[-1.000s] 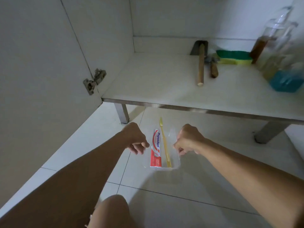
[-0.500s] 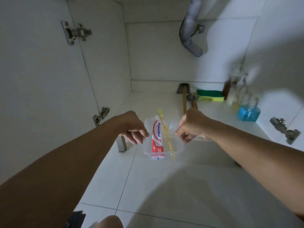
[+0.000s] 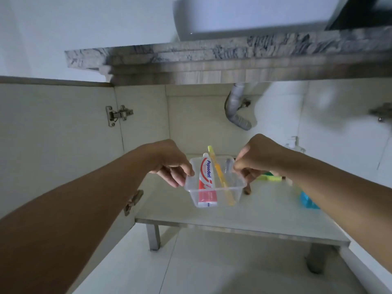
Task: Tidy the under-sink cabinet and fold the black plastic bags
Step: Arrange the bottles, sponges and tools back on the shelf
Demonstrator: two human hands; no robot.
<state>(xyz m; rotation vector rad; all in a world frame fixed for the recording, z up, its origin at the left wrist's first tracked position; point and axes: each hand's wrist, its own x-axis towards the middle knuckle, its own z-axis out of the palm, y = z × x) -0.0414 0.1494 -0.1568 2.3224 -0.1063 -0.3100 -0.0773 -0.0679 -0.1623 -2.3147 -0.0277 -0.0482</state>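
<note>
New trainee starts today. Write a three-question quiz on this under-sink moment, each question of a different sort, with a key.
1. True or false: the clear plastic tub rests on the floor tiles.
2. What stands in the tub beside the toothpaste tube? A) a yellow toothbrush B) a sponge C) a black bag
3. Fill in: the left hand and the right hand pinch the tub by its ____.

Key:
1. False: both hands hold it up over the cabinet shelf.
2. A: the yellow toothbrush.
3. Rim, at opposite sides.
</note>
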